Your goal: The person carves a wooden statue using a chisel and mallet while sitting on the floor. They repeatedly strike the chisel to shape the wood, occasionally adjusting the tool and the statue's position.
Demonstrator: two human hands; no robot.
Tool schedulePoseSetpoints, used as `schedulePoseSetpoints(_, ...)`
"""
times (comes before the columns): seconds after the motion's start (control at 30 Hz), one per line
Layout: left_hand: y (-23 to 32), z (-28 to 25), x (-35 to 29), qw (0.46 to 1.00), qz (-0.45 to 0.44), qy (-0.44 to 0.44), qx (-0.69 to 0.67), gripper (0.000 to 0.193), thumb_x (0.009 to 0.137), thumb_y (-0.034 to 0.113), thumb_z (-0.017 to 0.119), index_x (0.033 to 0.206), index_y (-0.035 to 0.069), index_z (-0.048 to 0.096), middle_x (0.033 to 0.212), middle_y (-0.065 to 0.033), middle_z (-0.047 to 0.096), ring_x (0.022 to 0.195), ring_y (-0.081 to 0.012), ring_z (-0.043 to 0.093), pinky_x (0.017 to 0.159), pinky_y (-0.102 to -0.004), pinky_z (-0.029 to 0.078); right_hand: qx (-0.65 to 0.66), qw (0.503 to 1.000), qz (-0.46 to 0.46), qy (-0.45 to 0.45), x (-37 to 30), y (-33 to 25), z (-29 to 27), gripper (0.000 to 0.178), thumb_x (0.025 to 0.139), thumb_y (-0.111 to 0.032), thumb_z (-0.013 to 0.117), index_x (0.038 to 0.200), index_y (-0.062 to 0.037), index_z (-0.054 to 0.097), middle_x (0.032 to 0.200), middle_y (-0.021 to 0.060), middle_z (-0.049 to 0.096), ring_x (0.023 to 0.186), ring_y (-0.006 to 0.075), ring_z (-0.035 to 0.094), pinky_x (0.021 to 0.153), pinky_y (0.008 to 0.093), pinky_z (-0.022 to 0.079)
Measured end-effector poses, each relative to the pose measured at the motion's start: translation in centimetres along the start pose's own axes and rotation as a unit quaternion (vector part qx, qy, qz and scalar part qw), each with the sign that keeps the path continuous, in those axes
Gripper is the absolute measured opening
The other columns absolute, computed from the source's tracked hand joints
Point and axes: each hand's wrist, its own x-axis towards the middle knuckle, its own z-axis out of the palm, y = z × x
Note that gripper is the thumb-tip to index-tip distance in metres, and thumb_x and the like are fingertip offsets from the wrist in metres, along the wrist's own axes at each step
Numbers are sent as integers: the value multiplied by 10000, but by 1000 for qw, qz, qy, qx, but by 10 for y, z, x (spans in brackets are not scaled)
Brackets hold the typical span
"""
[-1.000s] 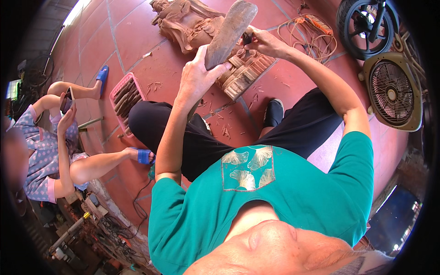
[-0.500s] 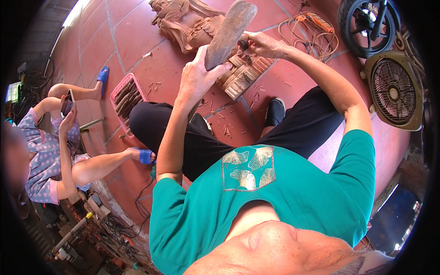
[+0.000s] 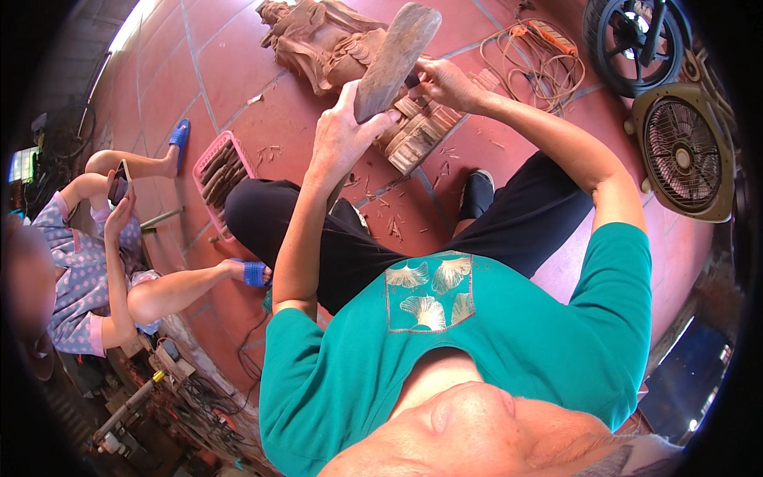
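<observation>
In my left hand (image 3: 339, 133) is a flat, worn wooden mallet (image 3: 399, 57), its broad blade tilted up and away to the right. The fingers wrap round its lower part. My right hand (image 3: 450, 83) is closed just right of the mallet, above the carving, with a small dark thing at its fingertips, mostly hidden. Under both hands lies a brown wood carving (image 3: 322, 40), a figure with draped folds, on its side on the floor. Its blocky stepped base (image 3: 413, 133) is nearest me, and the mallet covers its middle.
Wood chips (image 3: 391, 215) litter the red tiled floor (image 3: 230, 75). A pink basket (image 3: 225, 137) of dark wooden-handled tools stands left of my knee. At the left sits another person holding a phone (image 3: 121, 181). Rightward are a coiled cord (image 3: 548, 67), a wheel (image 3: 636, 44) and a fan (image 3: 685, 151).
My right hand has shifted slightly left and toward me along the carving, uncovering more of its base at the right. The left hand and mallet stay almost still.
</observation>
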Motion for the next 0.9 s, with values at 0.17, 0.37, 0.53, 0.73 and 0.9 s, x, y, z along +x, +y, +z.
schedulePoseSetpoints(0.17, -1, -3, -1, 999, 12, 11, -33, 647, 838, 405, 810, 1303, 43, 543, 991, -247, 735, 933, -398, 728, 826, -455, 553, 49, 982, -67, 171, 14, 4, -20, 333, 916, -103, 741, 1216, -98, 595, 891, 102, 715, 811, 248, 729, 725, 390, 586)
schedulePoseSetpoints(0.37, -3, -9, -4, 997, -16, 29, -64, 606, 852, 356, 820, 1301, 39, 564, 1007, -193, 748, 925, -288, 728, 836, -401, 553, 136, 990, 38, -11, 3, 10, -19, 414, 944, -70, 726, 1327, -102, 574, 1060, -13, 677, 950, 97, 648, 817, 315, 550)
schedulePoseSetpoints(0.53, 3, -11, -2, 999, -6, 17, -51, 587, 881, 290, 817, 1341, 27, 564, 1069, -128, 754, 963, -168, 700, 868, -333, 541, 94, 993, -29, -57, 2, 20, -5, 489, 914, -23, 712, 1365, -134, 561, 1032, 75, 682, 885, 167, 661, 747, 342, 552)
schedulePoseSetpoints(0.73, -1, -9, -4, 999, -6, 14, -33, 579, 883, 289, 814, 1332, 22, 566, 1082, -144, 749, 970, -181, 704, 871, -338, 543, 38, 994, -13, -102, 11, 16, -4, 502, 925, 11, 693, 1387, -129, 555, 990, 61, 680, 871, 101, 600, 776, 315, 545)
schedulePoseSetpoints(0.9, 0, -9, -3, 999, -9, 8, -35, 581, 877, 285, 816, 1326, 14, 566, 1082, -151, 748, 967, -188, 705, 870, -337, 542, 81, 993, -22, -84, 13, 29, -3, 484, 919, 39, 661, 1366, -122, 568, 996, 70, 683, 881, 120, 626, 800, 336, 548)
